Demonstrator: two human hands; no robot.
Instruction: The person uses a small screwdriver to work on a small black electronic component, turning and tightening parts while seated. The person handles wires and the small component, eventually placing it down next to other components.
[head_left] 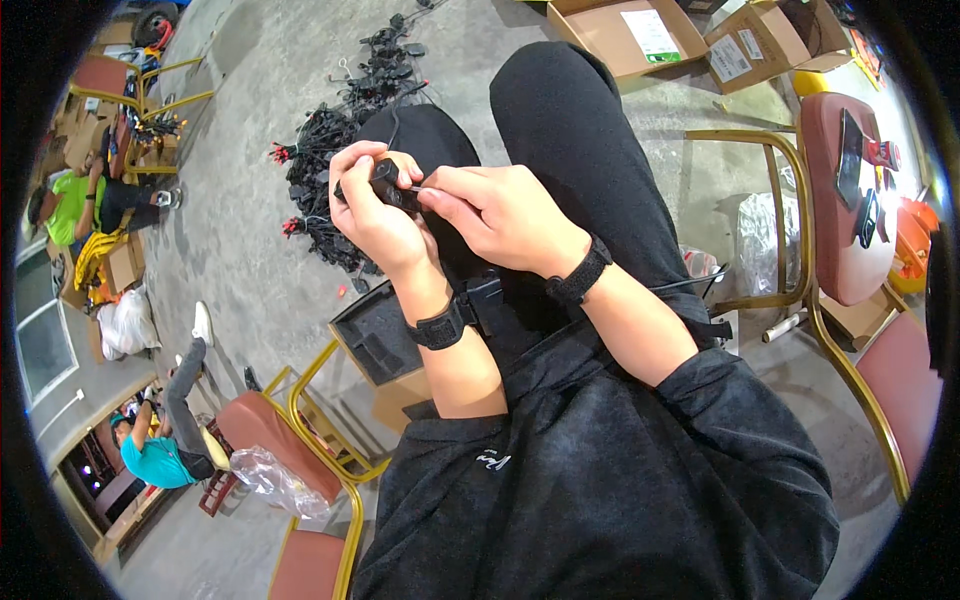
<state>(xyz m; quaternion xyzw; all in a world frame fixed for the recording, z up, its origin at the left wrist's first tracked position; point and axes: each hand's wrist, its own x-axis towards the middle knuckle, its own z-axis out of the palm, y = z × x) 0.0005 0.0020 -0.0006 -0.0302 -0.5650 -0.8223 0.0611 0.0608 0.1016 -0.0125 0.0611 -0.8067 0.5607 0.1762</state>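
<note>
Above my lap, my left hand (378, 218) is closed around a small black device (386, 176), its fingers curled over the far side. A thin black cable (394, 128) rises from the device and loops over my knee. My right hand (505, 212) pinches a thin grey rod-like piece (416, 188) between thumb and forefinger, right against the device. Whether that piece is a tool or a wire, I cannot tell. On the floor past my left knee lies a big pile of black cabled parts (325, 185), some with red tips.
An open dark box (378, 335) sits by my left hip. Chairs with gold frames (808, 250) stand on both sides; the right seat (850, 200) bears several small items. Cardboard boxes (625, 40) lie ahead. Two other people (160, 455) are at the left.
</note>
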